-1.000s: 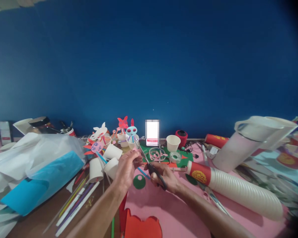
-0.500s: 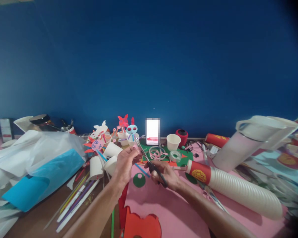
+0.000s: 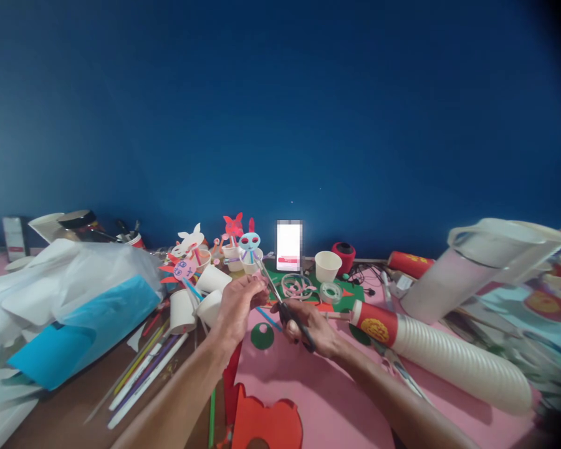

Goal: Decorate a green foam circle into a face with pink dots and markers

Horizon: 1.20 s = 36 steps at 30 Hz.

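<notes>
Here, white cups point(image 3: 183, 312) lie beside the left hand point(image 3: 236, 307), its thumb and fingertips pinching a pink scrap point(image 3: 259, 280); the scissors point(image 3: 287, 315) slant up to it, handles gripped by the right hand point(image 3: 312, 327), near the cup stack point(image 3: 453, 357).

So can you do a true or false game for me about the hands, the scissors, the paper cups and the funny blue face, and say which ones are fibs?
1. The right hand holds black-handled scissors. True.
2. The long stack of paper cups stands upright. False: the stack lies on its side.
3. A green circle lies on the pink surface. True.
4. The left hand lies flat on the pink surface. False: it is raised, pinching what looks like a small pink piece near the scissors.
5. The light-blue face has red eyes. True.
6. The wall is yellow. False: the wall is blue.
</notes>
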{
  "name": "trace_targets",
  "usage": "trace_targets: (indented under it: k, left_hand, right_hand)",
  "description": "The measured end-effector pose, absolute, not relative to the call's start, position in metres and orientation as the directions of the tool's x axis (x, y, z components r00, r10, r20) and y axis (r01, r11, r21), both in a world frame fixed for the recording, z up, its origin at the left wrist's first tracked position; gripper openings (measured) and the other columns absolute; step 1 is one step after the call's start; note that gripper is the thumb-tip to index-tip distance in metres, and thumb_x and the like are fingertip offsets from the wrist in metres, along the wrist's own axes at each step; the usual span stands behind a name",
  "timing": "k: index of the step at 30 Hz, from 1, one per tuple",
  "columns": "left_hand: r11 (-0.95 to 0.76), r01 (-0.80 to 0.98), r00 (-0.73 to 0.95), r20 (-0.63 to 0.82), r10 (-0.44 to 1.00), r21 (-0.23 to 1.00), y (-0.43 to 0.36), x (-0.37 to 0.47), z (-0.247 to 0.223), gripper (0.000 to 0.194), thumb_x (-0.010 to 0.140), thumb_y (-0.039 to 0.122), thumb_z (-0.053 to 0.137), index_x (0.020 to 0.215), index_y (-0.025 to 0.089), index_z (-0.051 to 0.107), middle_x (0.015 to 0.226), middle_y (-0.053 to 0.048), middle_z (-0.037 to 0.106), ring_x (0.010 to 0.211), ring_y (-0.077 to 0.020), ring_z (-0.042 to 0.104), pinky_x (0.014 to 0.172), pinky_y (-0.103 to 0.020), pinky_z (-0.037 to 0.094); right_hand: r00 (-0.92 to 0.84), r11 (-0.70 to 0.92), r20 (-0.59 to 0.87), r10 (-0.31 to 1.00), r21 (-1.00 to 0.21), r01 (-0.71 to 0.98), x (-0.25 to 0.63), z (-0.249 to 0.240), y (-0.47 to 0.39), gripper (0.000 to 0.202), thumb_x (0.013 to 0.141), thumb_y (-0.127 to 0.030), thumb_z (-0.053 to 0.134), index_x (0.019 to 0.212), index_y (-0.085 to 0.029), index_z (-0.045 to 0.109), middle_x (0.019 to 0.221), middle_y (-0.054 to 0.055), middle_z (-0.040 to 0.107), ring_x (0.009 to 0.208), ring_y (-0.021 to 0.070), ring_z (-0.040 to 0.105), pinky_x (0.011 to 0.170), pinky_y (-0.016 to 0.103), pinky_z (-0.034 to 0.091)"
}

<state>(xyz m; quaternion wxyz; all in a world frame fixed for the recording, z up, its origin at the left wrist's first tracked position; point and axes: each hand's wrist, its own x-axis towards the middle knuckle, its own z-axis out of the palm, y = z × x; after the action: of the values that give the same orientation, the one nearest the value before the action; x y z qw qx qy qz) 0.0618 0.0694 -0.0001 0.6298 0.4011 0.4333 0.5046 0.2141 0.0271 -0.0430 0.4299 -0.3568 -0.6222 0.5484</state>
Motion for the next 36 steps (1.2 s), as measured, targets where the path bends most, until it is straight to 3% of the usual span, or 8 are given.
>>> trace_targets:
  k: [17, 36]
  left_hand:
    - [0.171, -0.253, 0.144, -0.138, 0.98, 0.952, 0.071, 0.0583, 0.0007, 0.013, 0.057, 0.024, 0.065, 0.057, 0.013, 0.059, 0.051, 0.0, 0.058, 0.051, -0.0118, 0.054, 0.055, -0.025, 0.044]
    - [0.149, -0.194, 0.199, -0.11, 0.974, 0.97, 0.0771, 0.0518, -0.0037, 0.009, 0.061, 0.021, 0.062, 0.059, 0.013, 0.059, 0.055, 0.001, 0.056, 0.052, -0.0094, 0.052, 0.056, -0.024, 0.043]
  right_hand:
    - [-0.347, 0.113, 0.13, 0.929, -0.991, -0.069, 0.2125, -0.0453, 0.0262, 0.052, 0.065, -0.057, 0.059, 0.091, -0.012, 0.057, 0.053, -0.004, 0.046, 0.044, 0.0078, 0.043, 0.043, 0.021, 0.034]
    - [-0.337, 0.091, 0.086, 0.937, -0.996, 0.0, 0.2148, -0.0411, 0.0277, 0.04, 0.067, -0.044, 0.059, 0.091, -0.012, 0.059, 0.051, -0.005, 0.047, 0.042, 0.0075, 0.043, 0.041, 0.02, 0.034]
